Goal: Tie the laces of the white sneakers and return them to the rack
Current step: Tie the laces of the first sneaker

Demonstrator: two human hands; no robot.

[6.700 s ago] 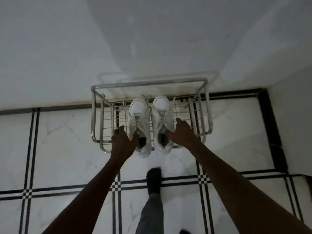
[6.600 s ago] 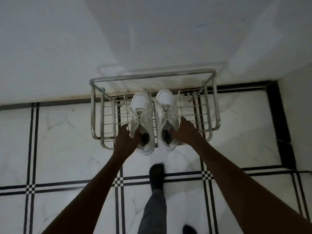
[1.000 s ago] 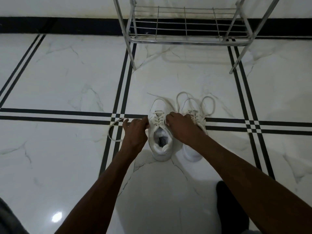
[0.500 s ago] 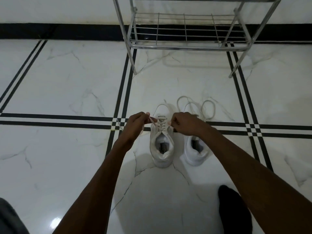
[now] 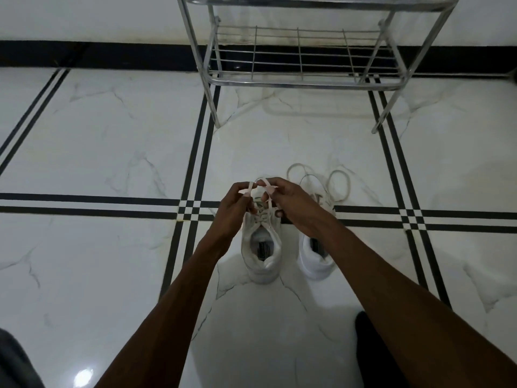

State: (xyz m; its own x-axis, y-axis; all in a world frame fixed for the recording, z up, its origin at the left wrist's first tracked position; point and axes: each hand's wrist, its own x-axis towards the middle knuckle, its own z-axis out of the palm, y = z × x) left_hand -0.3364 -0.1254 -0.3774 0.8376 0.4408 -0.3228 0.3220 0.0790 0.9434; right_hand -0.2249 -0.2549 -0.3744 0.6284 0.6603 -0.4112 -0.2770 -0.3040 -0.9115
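Now | left hand [image 5: 234,210], right hand [image 5: 291,204] pinching laces [image 5: 264,184] | sneaker [image 5: 261,245] toe hidden

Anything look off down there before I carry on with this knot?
Only the right sneaker: its laces sprawl untied in loose loops on the floor past the toe. Both hands are on the left sneaker.

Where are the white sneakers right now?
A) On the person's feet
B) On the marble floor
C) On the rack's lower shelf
B: both white sneakers stand on the marble floor in front of the metal shoe rack.
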